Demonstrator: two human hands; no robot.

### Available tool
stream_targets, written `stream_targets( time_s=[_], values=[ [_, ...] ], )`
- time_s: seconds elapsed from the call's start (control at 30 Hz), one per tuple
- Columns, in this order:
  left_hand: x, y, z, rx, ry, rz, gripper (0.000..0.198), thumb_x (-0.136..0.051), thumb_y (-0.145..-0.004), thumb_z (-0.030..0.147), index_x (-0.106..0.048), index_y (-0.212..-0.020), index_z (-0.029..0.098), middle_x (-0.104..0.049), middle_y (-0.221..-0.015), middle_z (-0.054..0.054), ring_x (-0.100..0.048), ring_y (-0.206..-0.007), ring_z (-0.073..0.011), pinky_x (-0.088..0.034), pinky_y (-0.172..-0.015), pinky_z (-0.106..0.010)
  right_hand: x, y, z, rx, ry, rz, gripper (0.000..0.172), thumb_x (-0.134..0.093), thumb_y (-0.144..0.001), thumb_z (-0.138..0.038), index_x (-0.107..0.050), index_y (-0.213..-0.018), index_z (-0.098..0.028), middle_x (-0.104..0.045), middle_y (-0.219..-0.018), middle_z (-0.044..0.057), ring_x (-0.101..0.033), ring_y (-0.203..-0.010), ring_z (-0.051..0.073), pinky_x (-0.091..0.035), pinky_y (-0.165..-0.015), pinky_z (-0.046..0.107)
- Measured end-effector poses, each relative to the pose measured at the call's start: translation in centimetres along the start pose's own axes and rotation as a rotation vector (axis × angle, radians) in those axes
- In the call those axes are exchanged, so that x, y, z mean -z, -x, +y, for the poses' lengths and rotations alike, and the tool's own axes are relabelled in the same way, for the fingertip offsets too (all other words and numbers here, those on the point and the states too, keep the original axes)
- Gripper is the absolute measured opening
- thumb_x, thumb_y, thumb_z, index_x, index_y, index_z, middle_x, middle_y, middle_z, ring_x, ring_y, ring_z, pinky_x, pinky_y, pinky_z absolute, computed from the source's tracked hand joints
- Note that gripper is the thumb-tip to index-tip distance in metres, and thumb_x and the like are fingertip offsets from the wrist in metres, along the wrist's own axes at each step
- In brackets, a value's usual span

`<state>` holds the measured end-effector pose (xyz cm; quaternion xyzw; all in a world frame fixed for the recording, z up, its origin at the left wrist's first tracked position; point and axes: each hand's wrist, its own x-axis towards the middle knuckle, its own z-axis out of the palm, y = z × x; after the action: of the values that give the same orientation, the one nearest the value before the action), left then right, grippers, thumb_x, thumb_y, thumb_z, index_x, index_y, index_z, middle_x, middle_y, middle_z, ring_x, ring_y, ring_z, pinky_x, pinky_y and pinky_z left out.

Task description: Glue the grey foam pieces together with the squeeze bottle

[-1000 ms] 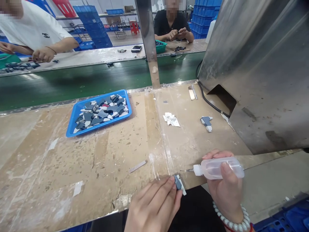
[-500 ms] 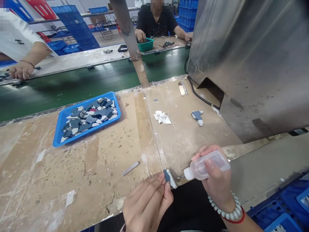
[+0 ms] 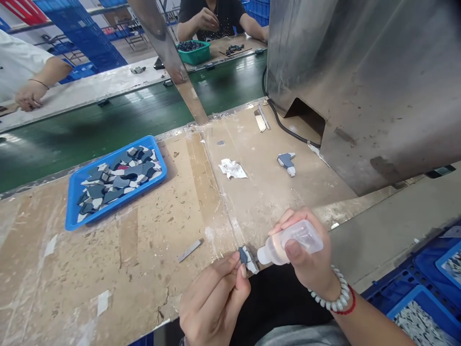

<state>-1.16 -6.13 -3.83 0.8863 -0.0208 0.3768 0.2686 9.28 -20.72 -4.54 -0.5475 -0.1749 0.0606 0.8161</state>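
Over the near edge of the scuffed worktop [image 3: 151, 250], the left hand [image 3: 212, 302] pinches a small, light, stiff grey-and-white piece [image 3: 247, 255] by its edge, while the right hand [image 3: 306, 259] squeezes a soft clear plastic dropper bottle [image 3: 288, 242], tip touching it.

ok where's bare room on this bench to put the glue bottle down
Bare board lies between the blue plastic tray of grey pieces and the small metal strip, and left of that strip. Another patch sits between the crumpled white paper and the right hand. It is crowded at the near edge, where the left hand pinches a small grey piece.
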Motion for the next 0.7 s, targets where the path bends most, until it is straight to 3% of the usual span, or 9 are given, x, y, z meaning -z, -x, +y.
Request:
stream_targets(
  time_s=[0.4, 0.7],
  values=[
    [0.24, 0.21, -0.43, 0.144, 0.053, -0.023, 0.022, -0.072, -0.089, 0.003, -0.069, -0.072, 0.018, -0.078, -0.085, -0.001, -0.075, -0.072, -0.0154, -0.063, -0.074, -0.025, -0.22, -0.15, 0.2, 0.021, 0.025, 0.019, 0.03, -0.074, -0.09, -0.052, -0.061, -0.09, -0.026, -0.064, -0.08, 0.002, -0.06, -0.067, 0.019, -0.051, -0.06, 0.033],
    [0.27, 0.09, -0.47, 0.15, 0.082, -0.037, 0.023, -0.07, -0.089, 0.001, -0.068, -0.074, 0.017, -0.077, -0.087, -0.002, -0.076, -0.076, -0.014, -0.063, -0.077, -0.023, -0.07, -0.04, 0.56, 0.016, 0.022, 0.0, 0.028, -0.072, -0.093, -0.05, -0.06, -0.09, -0.024, -0.063, -0.08, 0.002, -0.046, -0.05, 0.012, -0.034, -0.04, 0.025]
  ],
)
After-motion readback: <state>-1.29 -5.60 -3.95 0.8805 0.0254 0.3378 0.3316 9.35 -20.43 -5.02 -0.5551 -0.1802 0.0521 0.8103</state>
